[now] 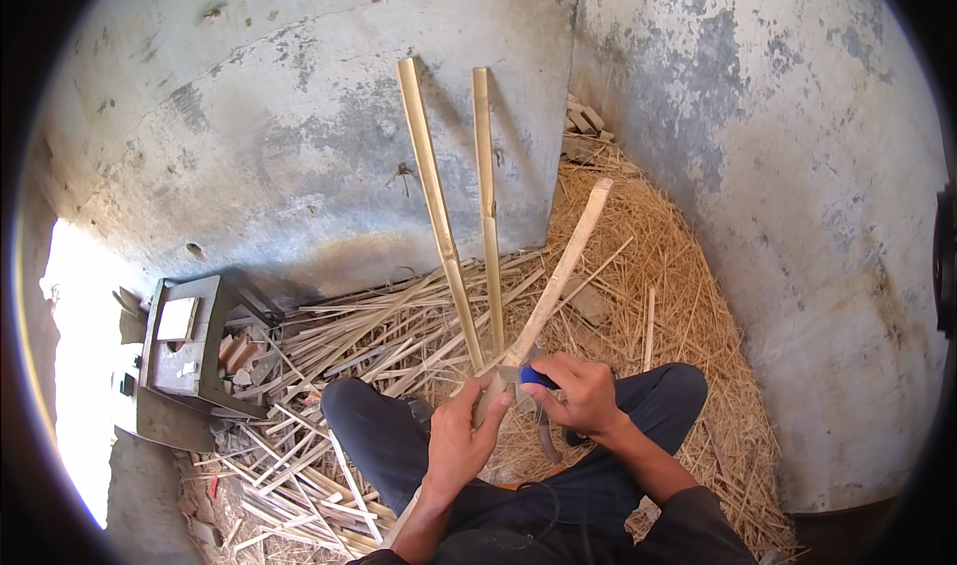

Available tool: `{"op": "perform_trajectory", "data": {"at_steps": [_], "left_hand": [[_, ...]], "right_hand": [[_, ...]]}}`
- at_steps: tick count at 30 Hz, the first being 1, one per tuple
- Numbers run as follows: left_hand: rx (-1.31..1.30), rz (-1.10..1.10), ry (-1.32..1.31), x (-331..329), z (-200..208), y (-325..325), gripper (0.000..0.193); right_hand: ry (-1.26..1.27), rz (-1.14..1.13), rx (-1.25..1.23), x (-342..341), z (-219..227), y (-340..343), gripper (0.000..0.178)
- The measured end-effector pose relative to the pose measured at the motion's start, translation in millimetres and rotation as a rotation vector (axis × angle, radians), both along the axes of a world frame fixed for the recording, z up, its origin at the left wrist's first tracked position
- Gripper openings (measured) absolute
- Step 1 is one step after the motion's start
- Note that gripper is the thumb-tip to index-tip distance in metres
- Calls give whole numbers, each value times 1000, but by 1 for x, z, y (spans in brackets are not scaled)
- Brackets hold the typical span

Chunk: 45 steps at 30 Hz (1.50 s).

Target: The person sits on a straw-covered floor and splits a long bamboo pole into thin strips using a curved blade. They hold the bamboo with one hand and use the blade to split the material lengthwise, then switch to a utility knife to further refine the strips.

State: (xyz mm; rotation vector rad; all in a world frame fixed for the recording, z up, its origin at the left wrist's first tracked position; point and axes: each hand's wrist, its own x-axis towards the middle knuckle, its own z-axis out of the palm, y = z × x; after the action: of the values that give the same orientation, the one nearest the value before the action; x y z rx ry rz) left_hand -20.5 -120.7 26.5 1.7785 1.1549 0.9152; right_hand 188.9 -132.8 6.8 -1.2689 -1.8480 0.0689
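Observation:
My left hand (pixel 462 443) is closed round the lower end of a long pale bamboo strip (pixel 560 270), which slants up and away to the right. My right hand (pixel 583 395) grips a knife by its blue handle (pixel 538 376). A short grey blade (pixel 509 374) lies across the strip just beyond my left fingers and seems to touch it; its edge is hard to make out. Below my right hand, a dark curved piece (pixel 548 440), perhaps part of a tool, shows between my legs.
Two split bamboo lengths (pixel 431 181) lean on the worn wall (pixel 299 116). Many loose strips (pixel 349 331) litter the floor at left, beside a dark wooden cabinet (pixel 186 341). Shavings (pixel 653 231) pile up along the right wall. Bright light enters through an opening at far left.

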Motion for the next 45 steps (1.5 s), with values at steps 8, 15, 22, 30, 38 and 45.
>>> {"op": "perform_trajectory", "data": {"at_steps": [8,15,22,30,38,45], "left_hand": [[31,67,34,2,-10,-2,30],[-90,73,27,1,-18,-5,32],[-86,59,75,-9,-32,-8,30],[-310,-42,-17,-80,-94,-59,31],[-783,-120,-329,-82,-64,-18,49],[-648,-275,-363,-41,-51,-7,45]], "right_hand": [[-72,-24,16,1,5,4,27],[-95,-24,19,6,-7,9,25],[-207,-21,-14,6,-11,8,24],[378,-647,-7,146,9,52,37],[442,-252,-136,81,16,31,32],[74,34,-124,8,-5,4,28]]}}
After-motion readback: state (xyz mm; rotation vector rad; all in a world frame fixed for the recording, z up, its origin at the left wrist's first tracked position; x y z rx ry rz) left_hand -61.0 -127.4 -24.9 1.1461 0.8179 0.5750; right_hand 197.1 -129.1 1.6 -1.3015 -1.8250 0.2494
